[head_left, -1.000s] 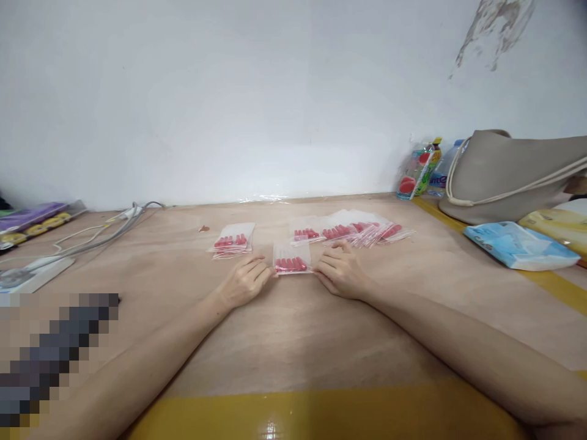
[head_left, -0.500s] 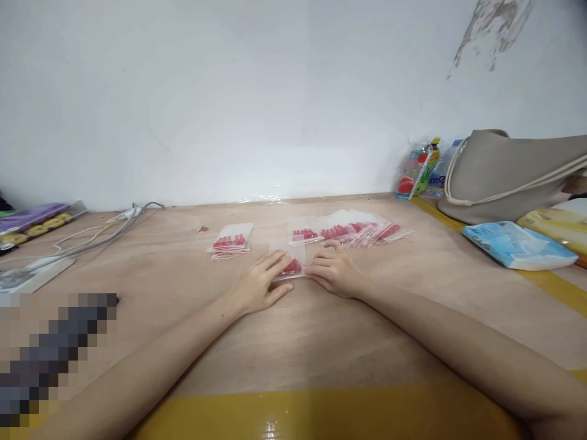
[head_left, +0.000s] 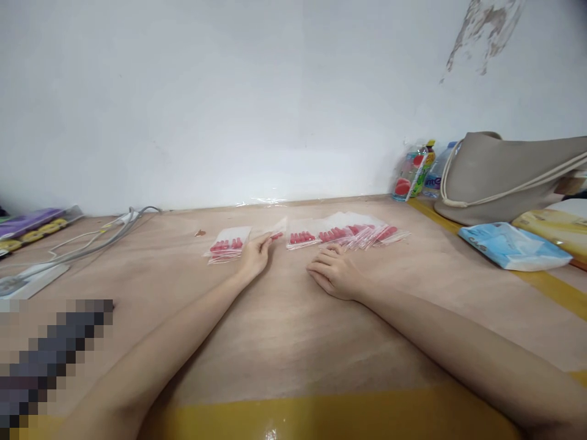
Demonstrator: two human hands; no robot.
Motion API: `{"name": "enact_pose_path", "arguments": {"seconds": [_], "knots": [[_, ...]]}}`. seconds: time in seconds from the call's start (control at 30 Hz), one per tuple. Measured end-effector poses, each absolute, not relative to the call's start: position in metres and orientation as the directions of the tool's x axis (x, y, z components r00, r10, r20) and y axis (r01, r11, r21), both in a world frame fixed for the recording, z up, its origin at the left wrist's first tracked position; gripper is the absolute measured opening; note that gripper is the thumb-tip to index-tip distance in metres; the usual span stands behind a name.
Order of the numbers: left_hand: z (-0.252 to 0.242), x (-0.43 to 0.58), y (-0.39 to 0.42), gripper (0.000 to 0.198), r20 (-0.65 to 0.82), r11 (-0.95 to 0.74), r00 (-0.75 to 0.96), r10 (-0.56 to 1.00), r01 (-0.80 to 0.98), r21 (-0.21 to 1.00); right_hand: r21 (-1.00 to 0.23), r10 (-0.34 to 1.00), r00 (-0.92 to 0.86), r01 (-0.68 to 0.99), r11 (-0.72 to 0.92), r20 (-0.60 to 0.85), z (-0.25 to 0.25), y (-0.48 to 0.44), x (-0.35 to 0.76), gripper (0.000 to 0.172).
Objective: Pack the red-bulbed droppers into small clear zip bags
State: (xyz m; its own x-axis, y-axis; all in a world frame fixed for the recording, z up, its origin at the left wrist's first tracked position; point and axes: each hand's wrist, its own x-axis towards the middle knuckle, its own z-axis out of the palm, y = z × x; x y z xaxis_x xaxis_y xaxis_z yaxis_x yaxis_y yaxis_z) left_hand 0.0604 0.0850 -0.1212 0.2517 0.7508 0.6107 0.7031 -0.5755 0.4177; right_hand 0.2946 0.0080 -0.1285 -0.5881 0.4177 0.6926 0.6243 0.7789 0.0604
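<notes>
My left hand (head_left: 255,253) pinches a small clear plastic bag (head_left: 279,230) with red pieces inside, held tilted up just off the table. To its left lies a stack of similar bags (head_left: 228,244), each showing a row of red pieces. On the table, my right hand (head_left: 334,271) rests with its fingers curled in together, and no object shows in it. Just beyond it, a fanned row of bags with red pieces (head_left: 339,232) stretches to the right. A single bag (head_left: 301,237) forms the left end of that row.
Cables (head_left: 114,229) and a power strip (head_left: 34,280) lie at the left. On the right are a blue tissue pack (head_left: 513,245), a grey bag (head_left: 509,177) and drink bottles (head_left: 406,177). A wall (head_left: 206,110) stands behind the table.
My left hand has lifted the bag from the table between my hands and carried it left and away from me, toward the left stack. My right hand has let go and stays nearly in place.
</notes>
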Motion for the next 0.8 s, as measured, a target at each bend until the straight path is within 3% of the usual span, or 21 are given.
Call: {"name": "enact_pose_path", "arguments": {"seconds": [0.2, 0.33, 0.4, 0.57, 0.67, 0.8], "knots": [[-0.12, 0.07, 0.097, 0.027, 0.503, -0.649, 0.463, 0.73, 0.702, 0.295, 0.042, 0.436, -0.577, 0.634, 0.772, 0.69, -0.129, 0.009, 0.298, 0.019], [-0.11, 0.057, 0.084, 0.049, 0.511, -0.667, 0.518, 0.686, 0.729, 0.155, 0.008, 0.481, -0.574, 0.648, 0.761, 0.663, -0.127, 0.008, 0.301, 0.018], [-0.1, 0.036, 0.083, 0.05, 0.473, -0.648, 0.541, 0.696, 0.757, 0.088, -0.007, 0.502, -0.571, 0.656, 0.755, 0.65, -0.126, 0.008, 0.301, 0.018], [-0.08, -0.042, 0.095, 0.064, 0.237, -0.491, 0.461, 0.855, 0.867, 0.086, -0.025, 0.515, -0.57, 0.654, 0.756, 0.64, -0.126, 0.009, 0.301, 0.018], [-0.08, -0.073, 0.098, 0.067, 0.17, -0.497, 0.475, 0.863, 0.86, 0.116, -0.034, 0.515, -0.57, 0.648, 0.761, 0.641, -0.128, 0.01, 0.301, 0.018], [-0.093, -0.083, 0.098, 0.058, 0.211, -0.527, 0.485, 0.849, 0.812, 0.253, -0.047, 0.511, -0.564, 0.641, 0.766, 0.649, -0.129, 0.01, 0.302, 0.017]]}}
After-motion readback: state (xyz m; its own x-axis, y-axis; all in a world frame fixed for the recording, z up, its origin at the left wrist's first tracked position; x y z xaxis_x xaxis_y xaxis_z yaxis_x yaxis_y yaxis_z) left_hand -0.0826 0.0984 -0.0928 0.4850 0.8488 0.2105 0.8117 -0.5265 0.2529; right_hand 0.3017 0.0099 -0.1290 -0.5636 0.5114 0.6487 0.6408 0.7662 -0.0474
